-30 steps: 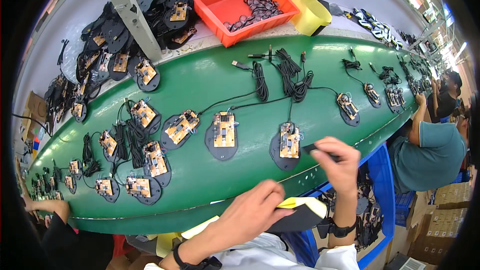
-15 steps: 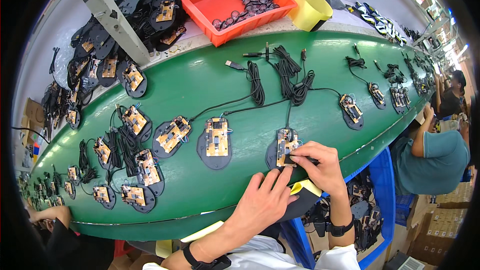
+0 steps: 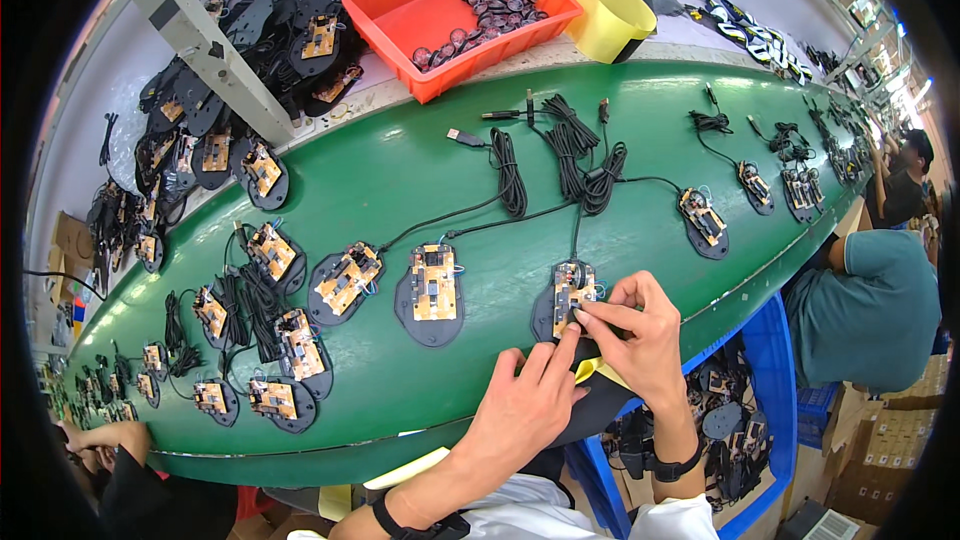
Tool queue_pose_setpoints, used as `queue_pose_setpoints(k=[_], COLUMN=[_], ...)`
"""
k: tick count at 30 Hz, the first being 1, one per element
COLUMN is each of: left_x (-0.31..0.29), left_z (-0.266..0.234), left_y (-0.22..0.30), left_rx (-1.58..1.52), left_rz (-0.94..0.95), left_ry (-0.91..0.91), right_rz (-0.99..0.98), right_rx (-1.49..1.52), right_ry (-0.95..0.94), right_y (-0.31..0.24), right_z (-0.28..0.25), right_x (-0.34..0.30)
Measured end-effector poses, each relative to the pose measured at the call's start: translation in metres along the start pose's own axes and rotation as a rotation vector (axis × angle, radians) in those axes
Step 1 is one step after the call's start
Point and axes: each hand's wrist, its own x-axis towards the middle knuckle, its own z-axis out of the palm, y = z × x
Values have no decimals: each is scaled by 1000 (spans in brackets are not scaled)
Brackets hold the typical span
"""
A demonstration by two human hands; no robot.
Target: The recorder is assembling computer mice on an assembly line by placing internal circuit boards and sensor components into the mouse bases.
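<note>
A black mouse base with a tan circuit board (image 3: pixel 560 302) lies in front of me, its black cable running up the belt. My right hand (image 3: pixel 637 338) reaches over the board's right side, thumb and finger pinched on something small and dark, mostly hidden. My left hand (image 3: pixel 525 400) rests at the near end of the same base. Its fingers are stretched out, with the index fingertip by the board's lower edge next to the right fingertips. To the left lies another mouse base with its board (image 3: pixel 432 285), untouched by either hand.
Several more cabled mouse bases lie along the green belt (image 3: pixel 330 370). Behind it stand a red tray (image 3: pixel 400 20) of small round parts and a pile of black bases (image 3: pixel 270 30). A blue crate (image 3: pixel 782 390) sits below right. Co-workers are at both sides.
My right fingers have drawn tighter over the board, and the black piece that showed in them is now mostly hidden. My left hand stays nearly in place. The view has shifted slightly.
</note>
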Motion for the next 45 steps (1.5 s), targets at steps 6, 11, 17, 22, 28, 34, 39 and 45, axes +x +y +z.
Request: queue_pose_setpoints(k=[6,11,17,22,28,34,39,45], left_x=[0,-7,-9,-30,-89,-199,-340,-399], left_z=[-1,-3,-5,-12,-69,-141,-177,-157], left_y=[-1,-6,-6,-11,-21,-41,-30,34], left_rx=[-6,-39,-122,-180,-772,-983,-956,-679], left_rz=[12,-3,-24,-62,-157,-165,-296,-461], left_ry=[4,6,32,53,180,226,322,655], right_rz=[210,303,415,424,335,-270,-539,-512], right_rx=[25,37,53,81,467,428,362,690], right_ry=[116,142,20,-217,-250,-650,-677,-575], right_y=[-7,-8,-16,-36,-80,-179,-271,-322], right_z=[12,24,9,0,-21,6,17,61], right_x=[4,7,-5,-7,-44,-37,-56,-79])
